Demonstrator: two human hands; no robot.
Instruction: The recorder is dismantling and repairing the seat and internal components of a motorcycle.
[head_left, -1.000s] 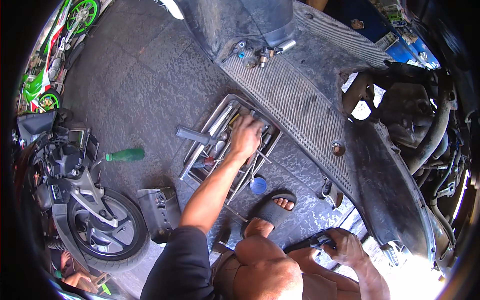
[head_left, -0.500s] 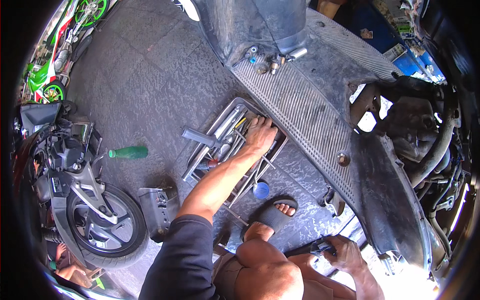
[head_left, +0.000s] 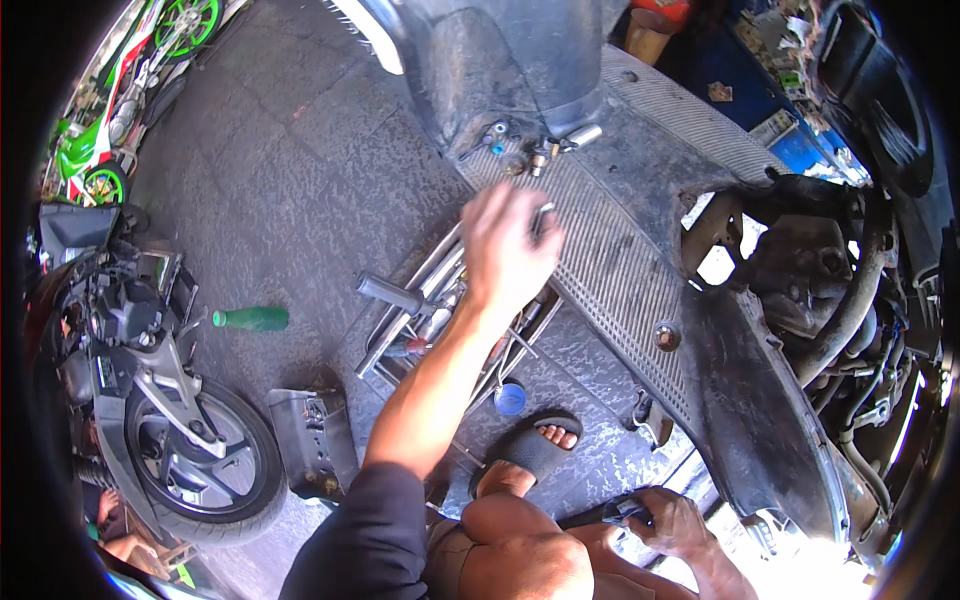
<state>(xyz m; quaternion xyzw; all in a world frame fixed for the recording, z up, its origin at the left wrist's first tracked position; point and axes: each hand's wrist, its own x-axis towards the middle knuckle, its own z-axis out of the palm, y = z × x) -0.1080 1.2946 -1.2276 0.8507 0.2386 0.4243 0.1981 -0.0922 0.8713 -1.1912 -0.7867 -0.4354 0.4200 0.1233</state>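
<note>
My left hand (head_left: 510,250) is raised over the far end of a metal tool tray (head_left: 400,335), smeared by motion. Between its thumb and curled fingers is a small dark metal piece (head_left: 543,217) with a shiny rim, too blurred to name. Under my forearm, the tray holds several tools, among them a grey-handled tool (head_left: 390,293) lying across its left side. Low on the right, next to my knee, my right hand (head_left: 670,520) is closed around a small black part (head_left: 627,508), partly hidden by the fingers.
Along the right runs a scooter's ribbed footboard (head_left: 620,270), with small metal parts (head_left: 537,158) on it. A blue cap (head_left: 510,400) lies by my sandalled foot. At left are a green bottle (head_left: 250,318), a black plastic cover (head_left: 315,440) and a motorcycle wheel (head_left: 205,450).
My left hand has lifted out of the tray and moved up toward the footboard, with a small dark piece now showing in it. My right hand stays low beside my knee.
</note>
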